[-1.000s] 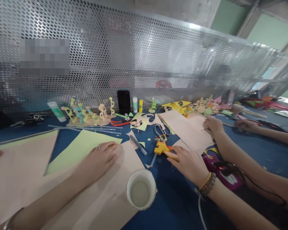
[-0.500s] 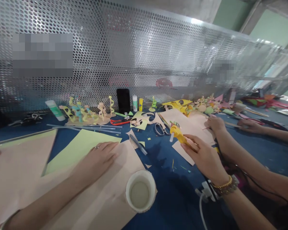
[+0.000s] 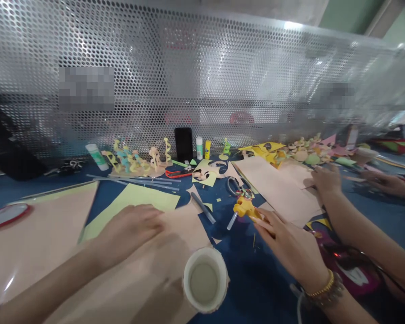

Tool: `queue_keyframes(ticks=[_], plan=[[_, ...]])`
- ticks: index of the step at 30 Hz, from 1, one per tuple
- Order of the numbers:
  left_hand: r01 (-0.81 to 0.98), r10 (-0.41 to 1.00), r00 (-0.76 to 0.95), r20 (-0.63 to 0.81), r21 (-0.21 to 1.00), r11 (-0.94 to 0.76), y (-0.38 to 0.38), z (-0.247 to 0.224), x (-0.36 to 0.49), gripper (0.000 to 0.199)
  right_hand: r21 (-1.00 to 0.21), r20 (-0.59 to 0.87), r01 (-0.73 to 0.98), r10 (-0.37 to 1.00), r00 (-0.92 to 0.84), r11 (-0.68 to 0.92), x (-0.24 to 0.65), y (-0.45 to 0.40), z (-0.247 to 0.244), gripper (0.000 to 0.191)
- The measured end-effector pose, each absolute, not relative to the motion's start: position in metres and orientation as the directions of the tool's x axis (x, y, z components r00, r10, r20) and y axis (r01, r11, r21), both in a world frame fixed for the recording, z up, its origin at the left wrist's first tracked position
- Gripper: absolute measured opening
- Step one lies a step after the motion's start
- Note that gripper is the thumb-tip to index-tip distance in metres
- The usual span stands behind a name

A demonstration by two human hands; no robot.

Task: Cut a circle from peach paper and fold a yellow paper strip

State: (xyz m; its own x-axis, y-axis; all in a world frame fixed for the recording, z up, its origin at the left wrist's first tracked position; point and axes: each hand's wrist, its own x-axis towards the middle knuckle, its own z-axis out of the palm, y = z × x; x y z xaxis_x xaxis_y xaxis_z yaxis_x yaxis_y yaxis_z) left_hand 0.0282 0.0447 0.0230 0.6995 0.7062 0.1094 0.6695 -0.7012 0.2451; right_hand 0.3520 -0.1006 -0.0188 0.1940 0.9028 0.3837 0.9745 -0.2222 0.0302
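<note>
My right hand (image 3: 286, 243) grips a yellow hot glue gun (image 3: 246, 208), with a clear glue stick (image 3: 232, 221) poking out of its left end. It is held above the blue table, right of a white paper cup (image 3: 205, 280). My left hand (image 3: 131, 229) rests on a large beige sheet of paper (image 3: 178, 229), its fingers slightly bent and partly hidden. Beneath and behind that hand lies a light green sheet (image 3: 128, 202). Between my hands a grey pen or knife (image 3: 202, 207) lies beside paper scraps. Scissors (image 3: 235, 185) lie behind the glue gun.
Small paper figures (image 3: 131, 159), a phone (image 3: 183, 144) and glue sticks in tubes (image 3: 199, 148) stand along the perforated metal screen (image 3: 209, 67). A red cutter (image 3: 178, 173) lies before them. Another person's hand (image 3: 327, 182) is at right, near beige paper. A red-rimmed mirror (image 3: 6, 216) lies left.
The view has turned left. My right hand has lowered and tilted the glue gun, so its clear stick shows longer. My left hand's fingers have bent more on the paper.
</note>
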Motion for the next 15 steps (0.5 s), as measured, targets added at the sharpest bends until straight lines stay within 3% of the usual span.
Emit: queue_keyframes(ticks=[2, 6, 9, 11, 13, 15], plan=[[0.607, 0.628, 0.768, 0.122, 0.171, -0.776, 0.025, 0.031, 0.019, 0.022, 0.043, 0.358, 0.975, 0.915, 0.188, -0.217, 0.353, -0.1, -0.022, 0.027], [0.503, 0.5, 0.847, 0.181, 0.033, -0.863, -0.011, 0.026, 0.002, 0.038, 0.105, 0.311, 0.976, 0.939, 0.15, -0.191, 0.356, -0.101, -0.027, 0.028], [0.484, 0.471, 0.865, 0.176, -0.04, -0.874, -0.023, 0.017, -0.008, 0.044, 0.12, 0.365, 0.982, 0.926, 0.096, -0.149, 0.35, -0.105, -0.018, 0.03], [0.526, 0.504, 0.838, 0.209, -0.063, -0.848, -0.022, 0.012, -0.01, 0.04, -0.022, 0.459, 1.0, 0.888, 0.027, -0.019, 0.337, -0.11, -0.005, 0.031], [0.595, 0.567, 0.786, 0.247, -0.048, -0.803, -0.015, 0.01, -0.011, 0.033, -0.26, 0.516, 0.924, 0.849, -0.112, 0.28, 0.318, -0.115, 0.007, 0.027], [0.659, 0.636, 0.728, 0.257, -0.006, -0.752, -0.003, 0.009, -0.01, 0.03, -0.338, 0.472, 0.8, 0.825, -0.312, 0.496, 0.297, -0.118, 0.013, 0.023]])
